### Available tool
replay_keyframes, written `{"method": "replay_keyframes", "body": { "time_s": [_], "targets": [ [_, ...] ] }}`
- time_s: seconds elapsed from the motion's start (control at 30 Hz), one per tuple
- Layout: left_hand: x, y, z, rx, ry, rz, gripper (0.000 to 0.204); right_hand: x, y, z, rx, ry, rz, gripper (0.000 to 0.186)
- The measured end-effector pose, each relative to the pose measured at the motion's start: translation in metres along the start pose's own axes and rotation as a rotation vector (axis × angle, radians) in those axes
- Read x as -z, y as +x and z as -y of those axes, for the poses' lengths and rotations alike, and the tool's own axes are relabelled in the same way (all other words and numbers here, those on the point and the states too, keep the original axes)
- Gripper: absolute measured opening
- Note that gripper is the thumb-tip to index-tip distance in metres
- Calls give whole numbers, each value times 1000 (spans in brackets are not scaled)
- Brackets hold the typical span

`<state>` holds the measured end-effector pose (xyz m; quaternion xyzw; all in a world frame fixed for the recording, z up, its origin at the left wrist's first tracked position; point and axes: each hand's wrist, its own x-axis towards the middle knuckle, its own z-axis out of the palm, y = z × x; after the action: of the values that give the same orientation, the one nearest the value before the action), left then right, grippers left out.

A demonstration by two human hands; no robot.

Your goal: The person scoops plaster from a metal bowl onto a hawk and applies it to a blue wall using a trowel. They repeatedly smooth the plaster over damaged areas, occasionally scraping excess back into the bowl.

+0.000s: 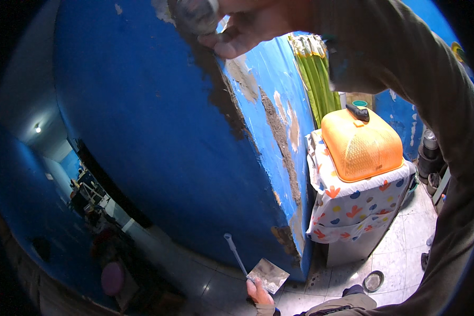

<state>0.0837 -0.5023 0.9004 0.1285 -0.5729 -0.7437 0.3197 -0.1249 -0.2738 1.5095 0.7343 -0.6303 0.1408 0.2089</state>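
My right hand (245, 29) is raised at the top of the view against the corner of a blue wall (158, 116). Its fingers close round a rounded greyish thing (197, 15), blurred and partly cut off by the edge. Below it, wet-looking grey mortar (224, 100) runs in a dark strip down the corner. Low in the view, my left hand (259, 292) grips a square flat plate (269, 275) smeared with grey. A long pale handle (236, 253) with a rounded end sticks up beside that plate, from the same hand.
Right of the corner, a small cabinet under a patterned cloth (353, 205) carries an orange domed food cover (361, 145) with a black object on top. A green curtain (316, 79) hangs behind. On the tiled floor lies a round metal dish (374, 281). A purple stool (112, 278) stands left.
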Motion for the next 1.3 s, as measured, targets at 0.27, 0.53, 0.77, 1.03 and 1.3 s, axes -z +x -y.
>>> {"method": "replay_keyframes", "body": {
  "time_s": [0.27, 0.53, 0.77, 1.03, 1.3],
  "targets": [
    [1, -4, -8, -24, -26, -21, 36, 4, -26, -6, -20, 61, -36, 18],
    [12, -4, -7, -15, 41, -73, 34, -10, 3, -6, -59, 17, -47, 20],
    [2, 3, -2, -21, 14, -39, 35, 7, -27, -12, -79, 88, -80, 22],
    [2, -1, -7, -36, -40, -33, 30, 6, -24, -23, -95, 112, -88, 25],
    [-3, 3, -6, -5, -19, -12, 33, 8, -31, -24, -105, 147, -93, 28]
  ]
}}
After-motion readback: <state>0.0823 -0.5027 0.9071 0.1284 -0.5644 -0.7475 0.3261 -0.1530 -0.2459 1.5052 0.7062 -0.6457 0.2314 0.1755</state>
